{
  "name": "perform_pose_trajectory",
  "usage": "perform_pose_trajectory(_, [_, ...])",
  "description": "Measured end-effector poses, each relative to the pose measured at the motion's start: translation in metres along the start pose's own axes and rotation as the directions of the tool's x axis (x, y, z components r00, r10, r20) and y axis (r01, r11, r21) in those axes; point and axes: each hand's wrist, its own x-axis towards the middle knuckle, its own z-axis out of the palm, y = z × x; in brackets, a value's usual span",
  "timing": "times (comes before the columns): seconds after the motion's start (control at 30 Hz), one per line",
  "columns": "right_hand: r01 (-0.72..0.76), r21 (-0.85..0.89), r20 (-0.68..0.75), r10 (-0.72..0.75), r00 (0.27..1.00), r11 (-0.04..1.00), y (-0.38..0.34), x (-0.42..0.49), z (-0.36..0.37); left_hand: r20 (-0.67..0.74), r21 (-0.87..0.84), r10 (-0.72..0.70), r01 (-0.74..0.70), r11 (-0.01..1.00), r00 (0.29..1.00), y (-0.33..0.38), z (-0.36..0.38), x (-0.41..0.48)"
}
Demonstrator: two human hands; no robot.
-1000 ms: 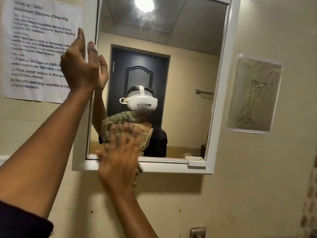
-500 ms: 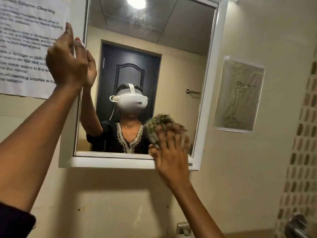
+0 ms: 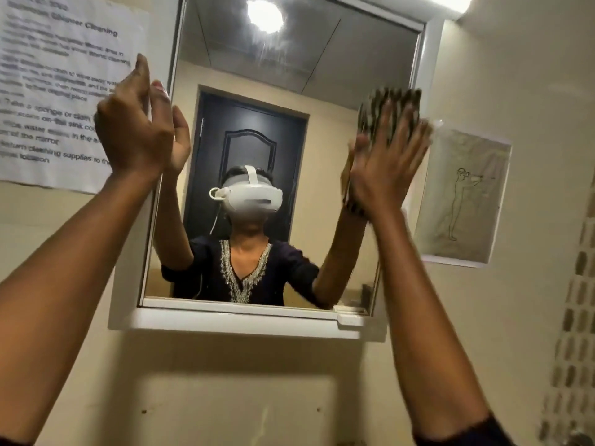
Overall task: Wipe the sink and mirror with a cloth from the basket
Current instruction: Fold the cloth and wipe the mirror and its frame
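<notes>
Left of frame: your left hand (image 3: pixel 135 123) stays up at the mirror's left frame edge, over the edge of the printed instruction sheet (image 3: pixel 58 91). Fingers straight and loosely together, holding nothing. It seems to brace against the frame, though the view does not settle whether it touches.

Centre: the mirror (image 3: pixel 322 75) glass. A second ago the cloth was low on the left of the glass. Half a second ago it was at the lower right corner. Now it sits up the right side, about mid-height. So the bottom band is swept and you are into the right edge. The upper glass, under the reflected ceiling light, shows faint streaks and looks undone.

Right of centre: the cloth (image 3: pixel 389 107), striped and motion-blurred, lies flat under your right hand (image 3: pixel 383 165). The palm is open, fingers spread wide, pressing rather than gripping. The cloth's far edge overlaps the right frame.

Right: the taped drawing (image 3: pixel 460 194) hangs just beside that frame, its corner touching your fingertips. No room to run further right. Open room is up and back left across the glass.

Far right: tiled strip (image 3: pixel 573 317). The sink is out of view.
</notes>
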Motion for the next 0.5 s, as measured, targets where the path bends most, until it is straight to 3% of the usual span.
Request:
perform_pose_trajectory(0.17, [0.227, 0.004, 0.017, -0.227, 0.974, 0.974, 0.01, 0.04, -0.008, -0.002, -0.019, -0.016, 0.016, 1.0, 1.0, -0.002, 0.002, 0.002])
perform_pose_trajectory(0.27, [0.366, 0.071, 0.081, -0.371, 0.925, 0.928, 0.027, -0.012, -0.011, -0.004, -0.036, -0.018, 0.018, 0.999, 1.0, -0.002, 0.003, 0.003])
perform_pose_trajectory(0.5, [0.481, 0.291, 0.192, -0.543, 0.818, 0.827, 0.09, -0.159, -0.016, -0.009, -0.063, 0.056, -0.056, 0.996, 0.998, -0.007, 0.004, 0.004])
